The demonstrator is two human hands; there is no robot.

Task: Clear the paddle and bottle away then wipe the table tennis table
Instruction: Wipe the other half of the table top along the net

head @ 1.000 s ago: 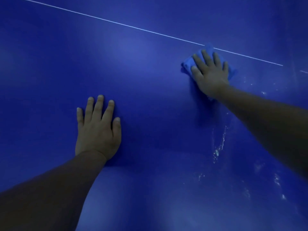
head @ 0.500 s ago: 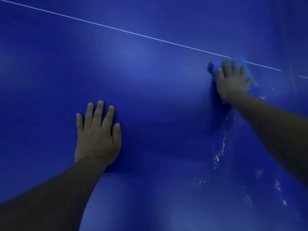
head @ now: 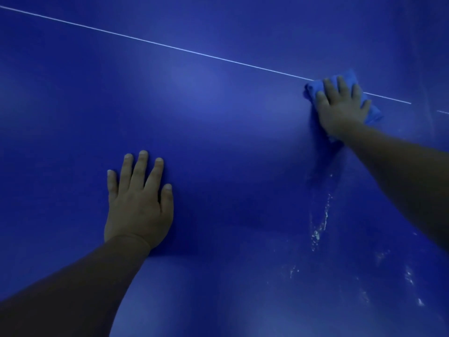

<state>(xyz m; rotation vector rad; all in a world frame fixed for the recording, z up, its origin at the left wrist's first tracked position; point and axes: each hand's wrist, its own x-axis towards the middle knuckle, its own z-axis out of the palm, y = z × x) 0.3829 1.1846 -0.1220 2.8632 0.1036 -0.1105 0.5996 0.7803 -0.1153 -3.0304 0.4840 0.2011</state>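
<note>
**Right hand wipes at the white line, left hand braces**

Right hand [head: 341, 107] lies flat with its fingers spread on a folded blue cloth [head: 373, 113], pressing it against the table tennis table [head: 218, 117] at the far right, just where the white line [head: 170, 46] passes under it. Flat pressure suits wiping, since it keeps the whole cloth in contact. Left hand [head: 138, 203] rests palm down on the bare surface nearer and to the left, fingers straight and holding nothing, probably propping the body for the long reach. Pale streaks and specks [head: 320, 222] mark the near right surface beneath the right forearm, so that patch looks unwiped. Paddle and bottle are nowhere in view, presumably cleared already. Most of the cloth hides under the hand, and in this dim light its edges blend into the table.
</note>
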